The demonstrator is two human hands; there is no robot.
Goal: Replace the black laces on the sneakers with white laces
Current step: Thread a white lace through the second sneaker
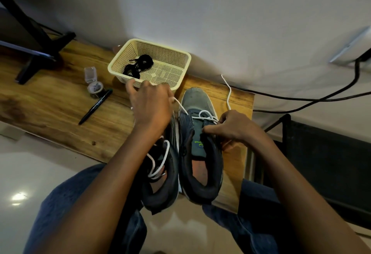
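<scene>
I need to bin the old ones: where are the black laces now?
In the head view, the black laces lie bundled in the cream basket against the wall, beyond the left hand.

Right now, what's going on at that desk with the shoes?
A person is threading a white lace through the lower eyelets of the right sneaker. The left hand pulls one end taut; the right hand pinches the lace at the eyelets, its free end trailing on the desk. The left sneaker already has white lace. Black laces sit in the basket.
</scene>
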